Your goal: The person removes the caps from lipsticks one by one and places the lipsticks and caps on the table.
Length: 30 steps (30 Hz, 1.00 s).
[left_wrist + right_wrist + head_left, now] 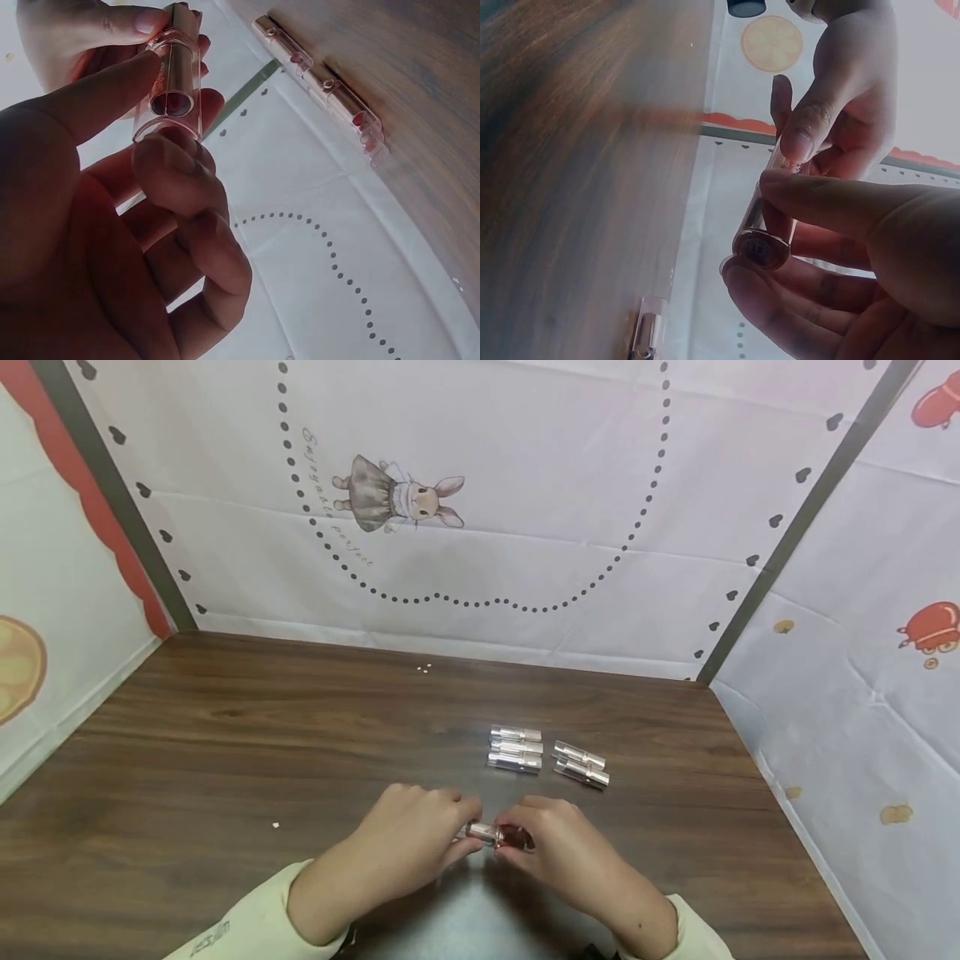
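Observation:
Both hands hold one lipstick tube (pixel 483 834) with a clear outer case, low over the front of the table. My left hand (pixel 405 839) pinches its left end between thumb and fingers. At the other end, the thumb and fingers of my right hand (pixel 566 847) grip the tube. The left wrist view looks into the see-through end of the lipstick (pixel 171 82), where a dark red tip shows inside the metallic sleeve. A round dark end of the tube (pixel 761 250) appears by the right fingers in the right wrist view.
Beyond the hands, three similar lipsticks (pixel 515 749) lie side by side, with two more (pixel 581 765) to their right. Small white bits (pixel 424 668) lie near the back, another (pixel 275 825) at left. Printed cloth walls (pixel 525 527) surround the wooden table (pixel 300 727).

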{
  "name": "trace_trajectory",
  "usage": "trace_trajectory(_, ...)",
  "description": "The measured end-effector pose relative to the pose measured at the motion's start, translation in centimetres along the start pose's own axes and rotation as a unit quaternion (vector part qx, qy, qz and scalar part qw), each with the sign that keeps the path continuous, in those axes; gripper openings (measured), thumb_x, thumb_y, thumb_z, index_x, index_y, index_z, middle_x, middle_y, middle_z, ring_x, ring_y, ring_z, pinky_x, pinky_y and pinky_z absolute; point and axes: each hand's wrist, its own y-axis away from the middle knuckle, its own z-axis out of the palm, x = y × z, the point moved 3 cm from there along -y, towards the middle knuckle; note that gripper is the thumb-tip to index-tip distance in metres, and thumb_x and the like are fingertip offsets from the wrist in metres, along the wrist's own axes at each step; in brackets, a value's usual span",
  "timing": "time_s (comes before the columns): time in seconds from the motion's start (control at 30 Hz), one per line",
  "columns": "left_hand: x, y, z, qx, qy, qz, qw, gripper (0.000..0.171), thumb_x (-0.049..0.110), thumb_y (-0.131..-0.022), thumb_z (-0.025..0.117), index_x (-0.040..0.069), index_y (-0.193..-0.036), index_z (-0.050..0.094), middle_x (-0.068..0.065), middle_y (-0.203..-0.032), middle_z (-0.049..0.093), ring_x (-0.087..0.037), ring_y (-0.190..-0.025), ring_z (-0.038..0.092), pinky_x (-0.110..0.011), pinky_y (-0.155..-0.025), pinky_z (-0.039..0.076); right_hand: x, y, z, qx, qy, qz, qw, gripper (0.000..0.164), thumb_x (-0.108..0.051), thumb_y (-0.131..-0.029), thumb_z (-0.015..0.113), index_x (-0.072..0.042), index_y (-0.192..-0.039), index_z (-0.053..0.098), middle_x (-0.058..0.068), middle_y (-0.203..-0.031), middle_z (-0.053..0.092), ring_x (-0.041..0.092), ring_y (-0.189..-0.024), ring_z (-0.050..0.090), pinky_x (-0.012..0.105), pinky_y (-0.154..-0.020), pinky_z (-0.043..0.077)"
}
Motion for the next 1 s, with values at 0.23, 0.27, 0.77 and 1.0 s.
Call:
trace_trajectory(0.23,0.08,0.02,0.09,0.000,0.005,0.006,1.0000,0.023,0.045,-0.090,0.070,0.023,-0.087,0.064,0.009,-0.070,0.056,-0.003,-0.050,0.040,-0.024,-0.044,0.030,0.04,0.19,0.04,-0.008,-0.009,0.006,1.000,0.016,-0.013,-0.080,0.083,-0.008,-0.093,0.075,-0.003,-0.080,0.066,-0.002,-0.068,0.057,0.011,-0.061,0.047)
trace_trajectory(0.27,0.06,0.02,0.17,-0.002,0.008,0.006,0.9999,0.023,0.044,-0.090,0.070,0.023,-0.087,0.064,0.009,-0.070,0.056,-0.003,-0.050,0.039,-0.024,-0.044,0.030,0.05,0.20,0.03,-0.009,-0.010,0.007,1.000,0.016,-0.013,-0.080,0.083,-0.008,-0.093,0.075,-0.003,-0.080,0.066,-0.003,-0.068,0.057,0.011,-0.060,0.047)
trace_trajectory(0.77,-0.49,-0.03,0.23,-0.006,0.011,-0.002,0.9999,0.021,0.042,-0.088,0.072,0.024,-0.097,0.068,0.007,-0.073,0.058,-0.004,-0.050,0.042,-0.023,-0.043,0.031,0.55,0.01,-0.07,-0.014,0.002,0.006,1.000,0.017,-0.013,-0.080,0.082,-0.008,-0.094,0.074,-0.002,-0.081,0.066,0.001,-0.068,0.058,0.013,-0.062,0.048)
trace_trajectory(1.0,-0.69,-0.02,0.15,-0.009,-0.007,-0.012,0.9999,0.022,0.042,-0.087,0.073,0.024,-0.100,0.069,0.005,-0.077,0.064,-0.009,-0.052,0.051,-0.026,-0.044,0.034,0.97,-0.10,-0.01,-0.015,-0.003,0.006,1.000,0.016,-0.010,-0.080,0.083,-0.009,-0.092,0.074,-0.003,-0.081,0.066,-0.001,-0.069,0.058,0.014,-0.062,0.049)
